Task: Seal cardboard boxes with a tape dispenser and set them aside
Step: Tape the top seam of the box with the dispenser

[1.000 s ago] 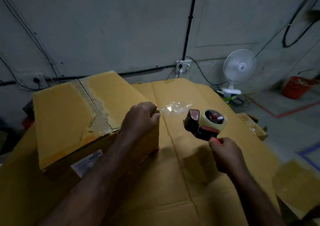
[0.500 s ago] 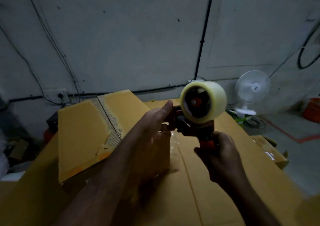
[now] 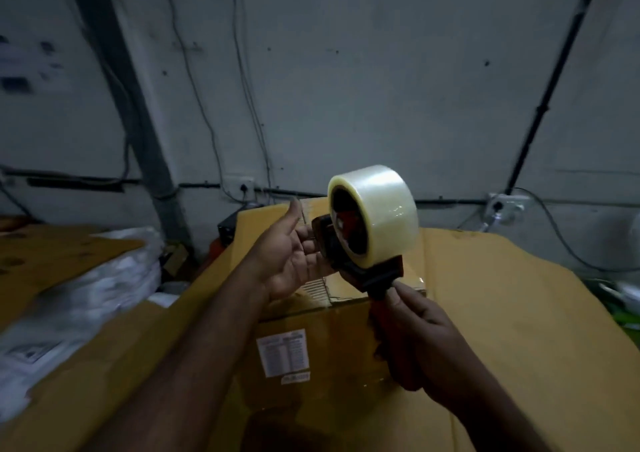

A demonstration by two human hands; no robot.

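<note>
We log no legible text.
- White label [image 3: 283, 352] on the front face of the cardboard box [image 3: 332, 327]: printed lines too blurred to read.
- Printed sheet [image 3: 32, 350] on the plastic bags [image 3: 104, 278] at left: likewise illegible.

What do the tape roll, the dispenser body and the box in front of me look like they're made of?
Tape roll: clear plastic film, glossy, with highlights across its milky wound layers.
Dispenser: dark red frame, probably hard plastic, maybe painted metal; dim light leaves it open.
Box: brown corrugated cardboard, matte; fluting shows where its top is torn.
</note>
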